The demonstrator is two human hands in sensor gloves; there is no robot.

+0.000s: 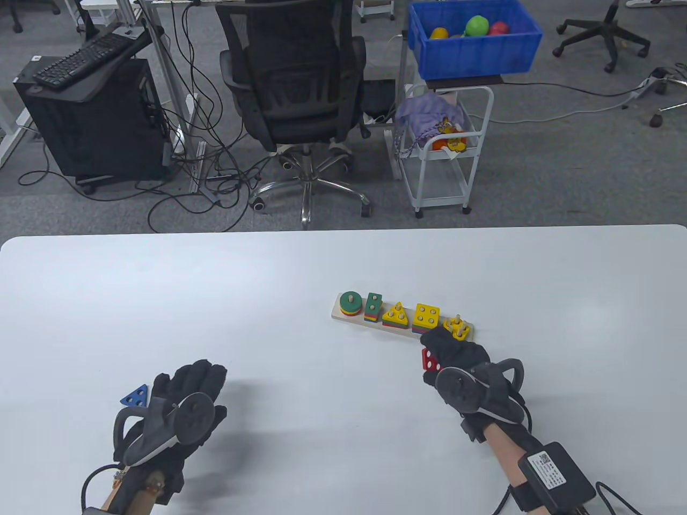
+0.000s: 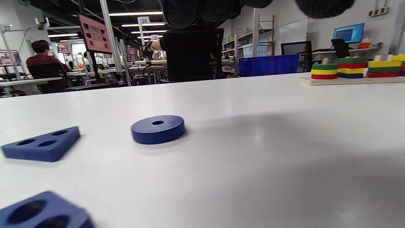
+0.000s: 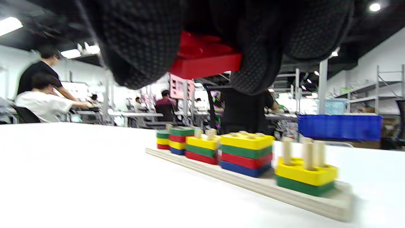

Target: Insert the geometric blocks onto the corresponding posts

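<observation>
A wooden base [image 1: 343, 317] with five sets of posts holds stacks of coloured blocks; it also shows in the right wrist view [image 3: 246, 186]. The rightmost posts [image 3: 303, 153] carry a yellow block over a green one. My right hand [image 1: 456, 357] grips a red block [image 1: 430, 360], seen between the fingers in the right wrist view [image 3: 205, 60], held above the table just in front of the base's right end. My left hand [image 1: 185, 389] hovers open over the table at the left. A blue triangle block [image 1: 134, 397] lies beside it. A blue ring [image 2: 158, 129] and another blue block [image 2: 41, 212] lie under it.
The white table's far edge [image 1: 343, 232] borders an office chair [image 1: 292, 80], a white cart [image 1: 445, 155] and a blue bin [image 1: 472, 35] on the floor beyond. The blue triangle also shows in the left wrist view [image 2: 41, 146].
</observation>
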